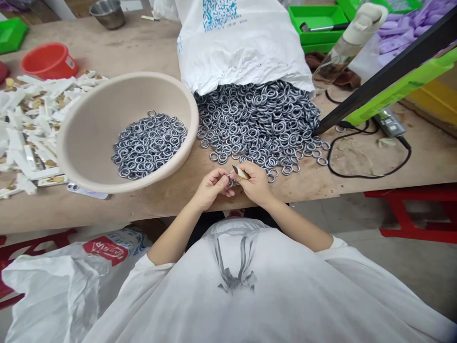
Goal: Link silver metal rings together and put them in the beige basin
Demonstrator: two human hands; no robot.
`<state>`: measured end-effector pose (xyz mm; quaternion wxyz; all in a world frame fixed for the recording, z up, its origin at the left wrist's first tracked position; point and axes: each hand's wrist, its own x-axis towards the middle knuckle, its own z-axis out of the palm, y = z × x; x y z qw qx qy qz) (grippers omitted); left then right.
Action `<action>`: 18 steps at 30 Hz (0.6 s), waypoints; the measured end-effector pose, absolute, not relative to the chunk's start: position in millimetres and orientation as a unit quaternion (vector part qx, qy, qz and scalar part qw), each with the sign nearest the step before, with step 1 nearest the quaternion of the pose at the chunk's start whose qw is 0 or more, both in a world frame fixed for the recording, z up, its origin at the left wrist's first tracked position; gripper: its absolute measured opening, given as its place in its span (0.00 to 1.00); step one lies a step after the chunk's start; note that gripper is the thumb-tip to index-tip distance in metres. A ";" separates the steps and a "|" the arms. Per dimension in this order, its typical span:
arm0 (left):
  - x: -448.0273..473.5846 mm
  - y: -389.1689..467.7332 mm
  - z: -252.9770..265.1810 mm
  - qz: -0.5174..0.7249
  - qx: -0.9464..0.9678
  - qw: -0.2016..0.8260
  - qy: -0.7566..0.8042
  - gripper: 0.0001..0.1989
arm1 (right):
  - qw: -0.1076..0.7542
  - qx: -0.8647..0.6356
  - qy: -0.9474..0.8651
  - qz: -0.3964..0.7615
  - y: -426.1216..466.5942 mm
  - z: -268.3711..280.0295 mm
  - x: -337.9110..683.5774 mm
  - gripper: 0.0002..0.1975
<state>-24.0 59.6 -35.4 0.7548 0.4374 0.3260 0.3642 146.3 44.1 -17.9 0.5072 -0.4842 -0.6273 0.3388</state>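
Over the front edge of the table, my left hand [213,188] pinches a small grey ring [230,175], mostly covered by the fingertips. Close beside it, my right hand [256,185] is closed around a short blade with a cream-coloured grip [242,173], its dark tip pointing at the ring. Just beyond both hands spreads a heap of grey rings [264,114], spilling from the mouth of a white sack [243,52]. To the left stands a large beige basin [85,124] with many similar rings [150,145] in it.
White pieces [21,138] are piled at the left near a red bowl [50,61]. A phone [87,191] lies partly under the basin. On the right are a black post [385,71], a cable [371,176], a clear bottle [342,52] and green trays [317,19].
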 end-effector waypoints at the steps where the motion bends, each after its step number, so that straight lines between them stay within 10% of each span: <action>1: -24.1 59.6 -35.1 0.362 0.441 0.755 0.322 0.23 | 0.509 -0.485 -0.621 0.347 44.2 -17.6 146.0 0.21; 18: -24.7 56.8 -35.5 0.434 0.516 0.686 0.274 0.14 | 0.484 -0.443 -0.489 0.575 49.7 -8.5 143.7 0.22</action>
